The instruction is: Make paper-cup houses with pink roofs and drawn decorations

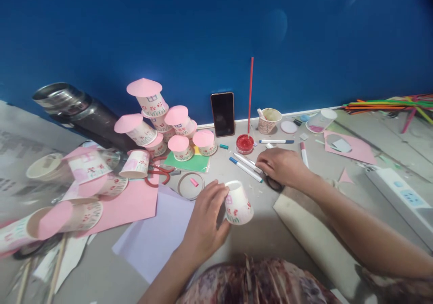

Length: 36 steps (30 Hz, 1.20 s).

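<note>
My left hand [209,218] is closed round a small white paper cup [239,207], held bottom up, with a purple window, red flowers and green grass drawn on it. My right hand [282,166] reaches down to the table among the markers, its fingers curled together; what they grip, if anything, is hidden. A blue-capped marker [245,169] lies just left of those fingers, beside a white pen [248,163]. Black scissor handles [273,184] show under the right hand. Several decorated cups with pink cone roofs [145,97] are stacked at the back left.
A phone [223,114] leans on the blue wall. A red stick stands in a red pot [244,145] beside a patterned cup [269,121]. Left are a steel flask [91,119], purple paper [152,236] and fallen cups [86,166]. A power strip [402,191] lies right.
</note>
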### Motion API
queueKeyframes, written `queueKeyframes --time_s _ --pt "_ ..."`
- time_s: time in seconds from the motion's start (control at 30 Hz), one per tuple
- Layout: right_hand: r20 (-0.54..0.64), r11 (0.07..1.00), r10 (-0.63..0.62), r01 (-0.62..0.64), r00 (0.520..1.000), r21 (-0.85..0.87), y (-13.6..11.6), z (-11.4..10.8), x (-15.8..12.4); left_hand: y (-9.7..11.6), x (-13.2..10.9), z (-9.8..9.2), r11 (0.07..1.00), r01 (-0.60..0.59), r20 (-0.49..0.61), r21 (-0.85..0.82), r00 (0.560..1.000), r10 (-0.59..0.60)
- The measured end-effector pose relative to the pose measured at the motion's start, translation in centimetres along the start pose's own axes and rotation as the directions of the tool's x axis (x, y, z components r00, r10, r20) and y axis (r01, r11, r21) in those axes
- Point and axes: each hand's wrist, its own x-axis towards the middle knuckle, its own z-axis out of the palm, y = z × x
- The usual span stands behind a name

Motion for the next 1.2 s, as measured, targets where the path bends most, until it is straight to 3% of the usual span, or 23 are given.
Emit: queueKeyframes --time_s 0.17,0.37,0.6,0.83,0.97,1.07,1.13,1.2 --pt "0.029 1.0 -0.007 0.006 1.0 0.027 -0.7 0.7 -0.3 -0.5 0.0 0.3 0.985 0.03 -0.091 0.168 0.996 -0.015" --pt "0.132 0.988 -0.065 0.083 0.989 -0.131 -2.8 2.5 -0.5 -0.5 -0.1 0.7 0.961 0.0 -0.161 0.276 0.986 0.046" --pt "0.141 0.995 0.006 0.008 0.99 -0.099 -3.1 3.5 -0.6 -0.9 -0.1 0.9 0.98 0.029 -0.204 0.197 0.979 0.012" --pt "0.032 0.988 0.083 -0.086 0.996 0.126 -2.2 3.0 -1.0 -1.2 0.1 1.6 0.95 0.023 -0.276 0.313 0.959 0.067" --pt "-0.019 0.961 -0.025 0.029 1.0 0.274 -1.8 2.8 -1.2 -1.0 -0.2 1.8 0.937 0.014 -0.243 0.349 0.967 0.076" --pt "-0.094 0.91 -0.114 0.141 0.989 0.389 -1.6 2.7 -1.5 -0.4 -0.7 1.5 0.932 -0.014 -0.159 0.363 0.984 0.077" --pt "-0.107 0.877 -0.121 0.157 0.987 0.454 -1.5 2.5 -1.8 0.0 -0.9 1.1 0.942 -0.028 -0.103 0.334 0.992 0.066" --pt "-0.101 0.859 -0.134 0.166 0.986 0.484 -1.6 2.1 -2.2 0.4 -0.9 0.6 0.964 -0.032 -0.117 0.265 0.991 0.065"
